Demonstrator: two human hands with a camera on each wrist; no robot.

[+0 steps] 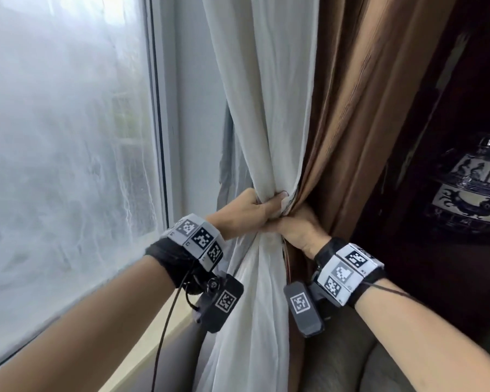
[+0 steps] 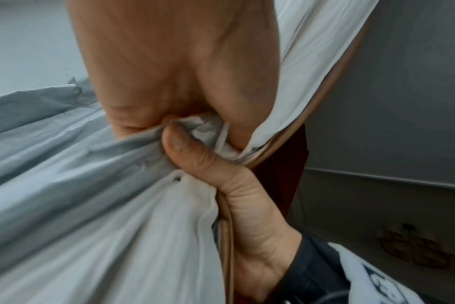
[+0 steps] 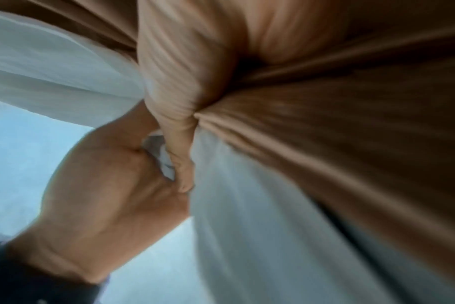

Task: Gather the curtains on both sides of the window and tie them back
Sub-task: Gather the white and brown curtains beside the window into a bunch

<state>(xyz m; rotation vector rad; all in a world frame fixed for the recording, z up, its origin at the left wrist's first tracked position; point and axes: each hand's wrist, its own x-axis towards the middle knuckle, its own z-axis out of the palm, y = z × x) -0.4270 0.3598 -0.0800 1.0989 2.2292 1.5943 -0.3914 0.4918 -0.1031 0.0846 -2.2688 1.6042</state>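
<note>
Bare forearms; black wrist straps carrying white marker-tag blocks, black camera modules, thin cable.

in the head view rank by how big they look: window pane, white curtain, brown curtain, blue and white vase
1. window pane
2. white curtain
3. brown curtain, close to the white one, so unsure
4. blue and white vase, partly cut off

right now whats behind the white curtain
Behind the white curtain show a wall and a grey fabric edge. The rest is hidden by the curtain, which both hands grip.
</note>
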